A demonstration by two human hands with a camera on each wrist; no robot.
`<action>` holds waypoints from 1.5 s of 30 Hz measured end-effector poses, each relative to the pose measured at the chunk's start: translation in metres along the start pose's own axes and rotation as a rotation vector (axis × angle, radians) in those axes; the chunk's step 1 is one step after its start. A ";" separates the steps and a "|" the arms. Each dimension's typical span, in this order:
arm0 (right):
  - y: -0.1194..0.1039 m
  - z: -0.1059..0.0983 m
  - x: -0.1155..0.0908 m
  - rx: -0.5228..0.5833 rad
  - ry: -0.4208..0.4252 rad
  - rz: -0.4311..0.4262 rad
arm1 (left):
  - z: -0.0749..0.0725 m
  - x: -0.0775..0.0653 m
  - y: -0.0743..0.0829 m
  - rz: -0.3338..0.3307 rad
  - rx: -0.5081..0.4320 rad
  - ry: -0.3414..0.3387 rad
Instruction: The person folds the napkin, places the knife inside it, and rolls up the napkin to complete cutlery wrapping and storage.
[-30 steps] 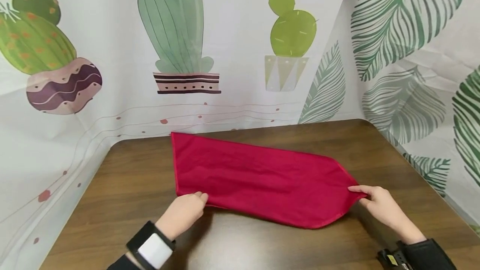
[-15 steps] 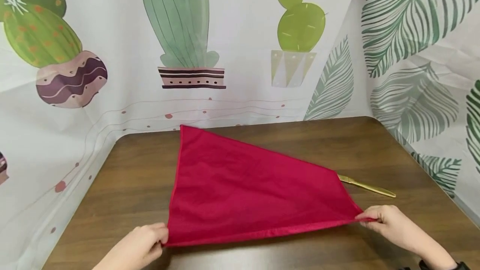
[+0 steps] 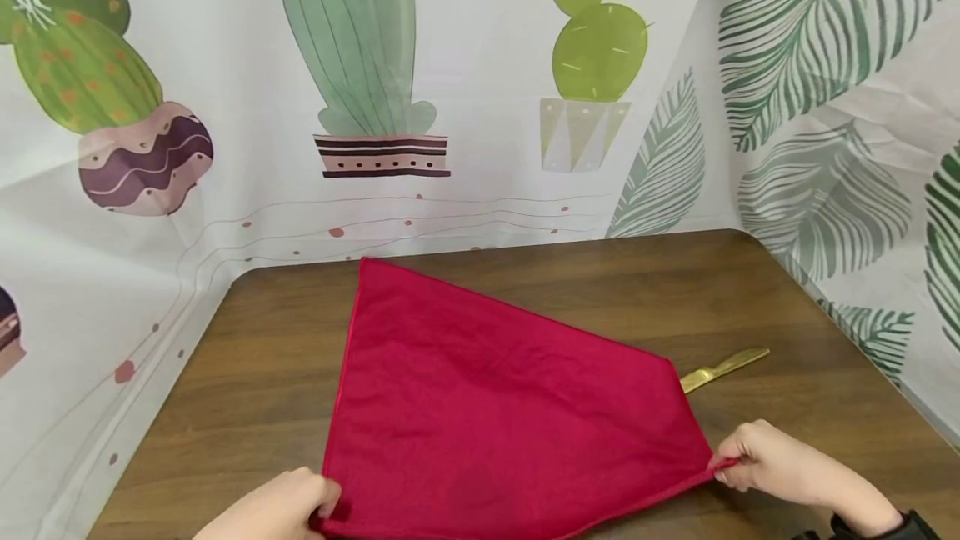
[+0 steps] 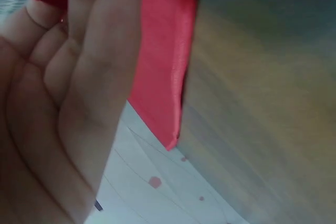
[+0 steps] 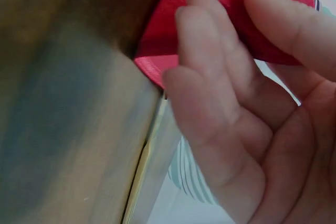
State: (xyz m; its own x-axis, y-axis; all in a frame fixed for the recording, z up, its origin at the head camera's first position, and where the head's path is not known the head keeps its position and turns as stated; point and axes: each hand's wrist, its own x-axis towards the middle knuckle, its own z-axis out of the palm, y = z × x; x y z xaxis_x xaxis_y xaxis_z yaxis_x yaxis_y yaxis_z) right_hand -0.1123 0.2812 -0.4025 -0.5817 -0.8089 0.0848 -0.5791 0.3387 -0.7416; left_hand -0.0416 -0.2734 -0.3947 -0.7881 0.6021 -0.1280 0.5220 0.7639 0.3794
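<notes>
A red cloth (image 3: 495,407) spreads over the table in the head view, its near corners held up by my hands. My left hand (image 3: 277,507) pinches the near left corner at the bottom of the view. At the near right corner, my right hand (image 3: 772,465) grips the hem between thumb and fingers. A gold table knife (image 3: 723,369) sticks out from beneath the cloth's right edge, its other end hidden. Beyond the fingers in the right wrist view, the knife (image 5: 137,187) shows as a thin gold strip. The left wrist view shows the cloth's side hem (image 4: 178,72).
The brown wooden table (image 3: 262,357) reaches back to a hanging sheet (image 3: 487,107) printed with cacti and leaves. Table surface shows to the left of the cloth and behind it.
Both hands have drawn the cloth's near edge toward the person, unfolding it wider. The knife came into view at the right, and its visible end has swung away from the person.
</notes>
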 end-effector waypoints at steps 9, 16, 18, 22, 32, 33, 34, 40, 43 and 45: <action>0.000 -0.045 0.051 0.190 0.036 0.285 | -0.063 0.055 -0.015 -0.084 -0.150 -0.084; 0.000 -0.087 0.094 0.240 0.176 0.434 | -0.116 0.101 -0.044 -0.179 -0.167 -0.053; 0.001 -0.099 0.104 0.217 0.217 0.432 | -0.131 0.111 -0.050 -0.194 -0.130 -0.036; 0.001 -0.124 0.124 0.185 0.285 0.428 | -0.160 0.129 -0.056 -0.222 -0.045 0.001; -0.022 -0.177 0.176 0.283 0.444 0.435 | -0.223 0.159 -0.060 -0.312 -0.275 0.208; -0.025 -0.181 0.180 0.282 0.461 0.430 | -0.228 0.162 -0.060 -0.316 -0.315 0.234; -0.029 -0.185 0.185 0.279 0.481 0.426 | -0.233 0.164 -0.059 -0.318 -0.349 0.266; -0.049 -0.203 0.209 0.300 0.611 0.398 | -0.259 0.172 -0.053 -0.331 -0.418 0.512; -0.059 -0.212 0.219 0.342 0.686 0.378 | -0.270 0.172 -0.049 -0.338 -0.455 0.654; -0.065 -0.217 0.225 0.377 0.727 0.361 | -0.277 0.170 -0.048 -0.352 -0.482 0.732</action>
State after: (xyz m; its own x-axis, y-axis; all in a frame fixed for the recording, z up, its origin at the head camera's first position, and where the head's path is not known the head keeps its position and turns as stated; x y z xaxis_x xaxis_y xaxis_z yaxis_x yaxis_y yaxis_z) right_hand -0.3292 0.1819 -0.1902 -0.9846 -0.1356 0.1102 -0.1394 0.2293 -0.9633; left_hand -0.2910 -0.2720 -0.1813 -0.9691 -0.0650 0.2378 0.1532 0.5968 0.7876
